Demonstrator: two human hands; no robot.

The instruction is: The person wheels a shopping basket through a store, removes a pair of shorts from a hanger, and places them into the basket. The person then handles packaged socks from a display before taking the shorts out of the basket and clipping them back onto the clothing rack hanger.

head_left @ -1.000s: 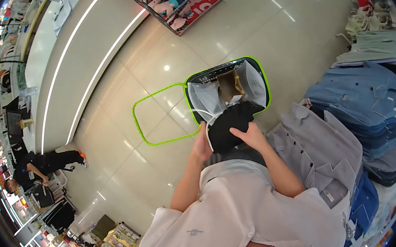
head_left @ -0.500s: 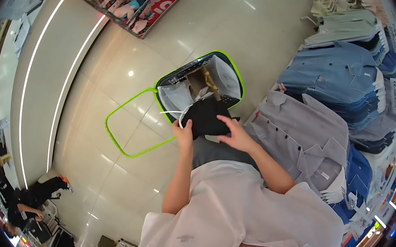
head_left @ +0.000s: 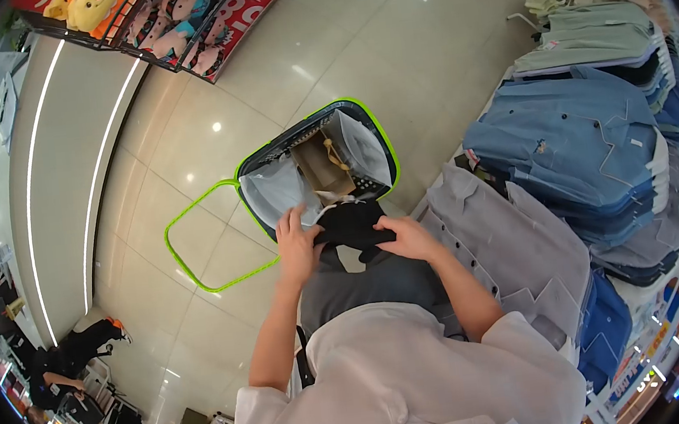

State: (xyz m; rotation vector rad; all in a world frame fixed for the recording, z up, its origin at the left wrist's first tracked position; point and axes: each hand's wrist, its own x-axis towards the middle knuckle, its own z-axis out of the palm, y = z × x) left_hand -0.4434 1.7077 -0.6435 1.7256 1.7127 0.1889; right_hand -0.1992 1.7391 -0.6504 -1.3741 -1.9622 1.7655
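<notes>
Mid-frame, my right hand (head_left: 406, 235) pinches black cloth (head_left: 349, 225) while my left hand (head_left: 296, 243) touches it (gripping or not, I cannot tell), below a green-rimmed basket (head_left: 287, 141).

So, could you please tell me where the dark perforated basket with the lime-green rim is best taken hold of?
Probably by the outer bar of the lime-green loop handle, coming from the left. The handle lies out past the left side of the basket, leaving an open loop to close around. The left hand is nearer, though it is at the black cloth.
</notes>
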